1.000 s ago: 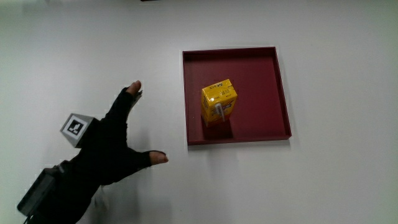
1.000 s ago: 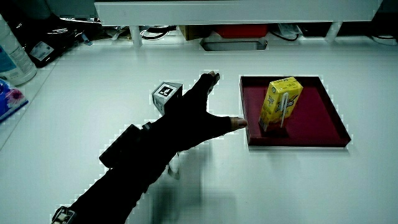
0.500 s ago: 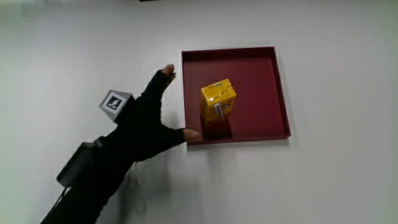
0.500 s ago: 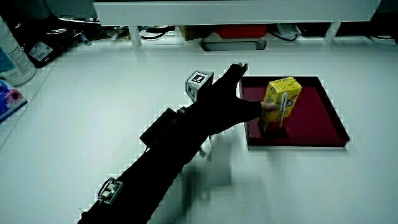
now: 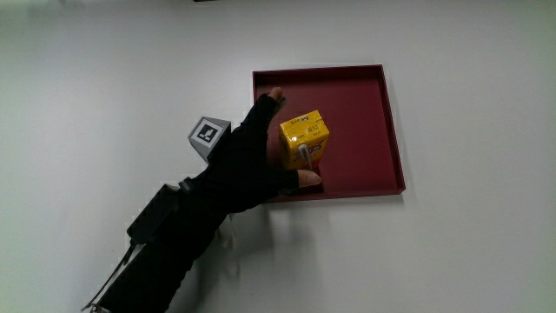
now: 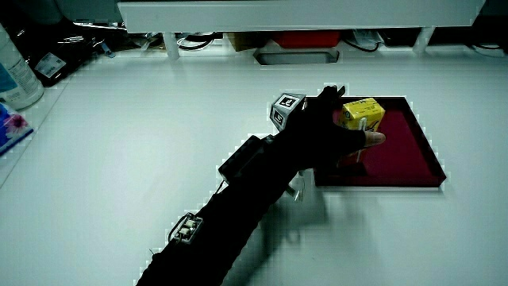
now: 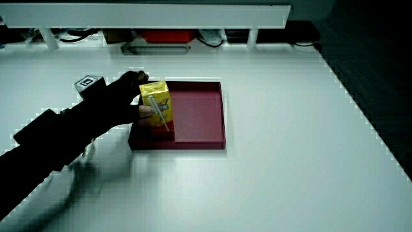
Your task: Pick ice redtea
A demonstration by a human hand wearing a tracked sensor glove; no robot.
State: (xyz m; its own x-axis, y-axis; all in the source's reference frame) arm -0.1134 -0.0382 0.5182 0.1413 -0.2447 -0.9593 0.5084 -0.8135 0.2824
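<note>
ice redtea carton point(image 5: 304, 143) upright in red tray point(image 5: 389, 130) | grip point(image 5: 254, 161) spread, thumb and fingers flanking carton

From the main view we look straight down on the white table point(image 5: 469, 252). In both side views we look forward and down across it toward the low partition point(image 6: 302, 14). All three share the red tray point(image 5: 387, 130).

Yellow carton point(image 5: 304, 142) — upright, in tray point(image 5: 365, 104)
</note>
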